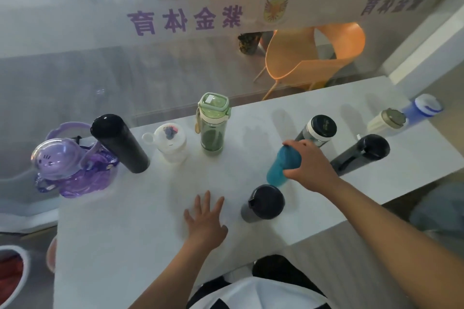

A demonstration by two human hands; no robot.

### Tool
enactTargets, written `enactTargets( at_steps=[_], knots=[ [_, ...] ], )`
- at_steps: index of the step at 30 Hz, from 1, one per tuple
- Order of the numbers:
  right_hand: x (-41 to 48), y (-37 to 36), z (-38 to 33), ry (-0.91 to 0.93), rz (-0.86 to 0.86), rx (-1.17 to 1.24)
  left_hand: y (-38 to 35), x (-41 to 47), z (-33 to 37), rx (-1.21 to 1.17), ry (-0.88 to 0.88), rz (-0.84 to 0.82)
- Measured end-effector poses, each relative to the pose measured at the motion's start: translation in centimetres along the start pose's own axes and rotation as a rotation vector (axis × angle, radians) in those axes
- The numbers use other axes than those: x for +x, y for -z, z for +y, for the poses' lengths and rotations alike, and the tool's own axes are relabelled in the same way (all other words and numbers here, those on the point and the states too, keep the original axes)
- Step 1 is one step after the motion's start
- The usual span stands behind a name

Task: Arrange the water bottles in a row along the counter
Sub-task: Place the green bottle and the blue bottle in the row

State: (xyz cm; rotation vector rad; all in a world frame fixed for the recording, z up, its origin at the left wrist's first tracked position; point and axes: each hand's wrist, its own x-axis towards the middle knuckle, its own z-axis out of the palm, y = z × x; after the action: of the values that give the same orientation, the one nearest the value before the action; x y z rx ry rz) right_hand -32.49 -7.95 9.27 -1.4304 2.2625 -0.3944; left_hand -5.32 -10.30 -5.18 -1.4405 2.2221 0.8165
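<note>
Several water bottles stand on a white counter (140,211). Along the back from the left are a purple bottle (67,168), a tall black flask (120,144), a clear white bottle (172,143) and a green bottle (213,124). My right hand (310,164) is shut on the top of a teal bottle (282,167) at centre right. My left hand (206,219) lies flat and open on the counter, apart from every bottle. A dark grey bottle (263,203) stands near the front edge, between my hands.
Further right stand a grey bottle with a black lid (317,130), a black bottle (361,154), a cream bottle (388,120) and a blue one (423,108). A glass partition with purple lettering runs behind the counter. An orange chair (313,55) sits beyond it.
</note>
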Motion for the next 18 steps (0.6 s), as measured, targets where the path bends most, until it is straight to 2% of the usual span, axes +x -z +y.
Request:
enactTargets(
  at_steps=[10,18],
  knots=[
    [11.5,-0.6,-4.1,0.228,-0.003,-0.003,-0.6,-0.2,0.4,-0.030,0.046,0.073],
    [14.8,-2.4,-4.7,0.289,-0.097,0.025,-0.8,0.1,1.1,-0.092,0.106,0.079]
  ],
)
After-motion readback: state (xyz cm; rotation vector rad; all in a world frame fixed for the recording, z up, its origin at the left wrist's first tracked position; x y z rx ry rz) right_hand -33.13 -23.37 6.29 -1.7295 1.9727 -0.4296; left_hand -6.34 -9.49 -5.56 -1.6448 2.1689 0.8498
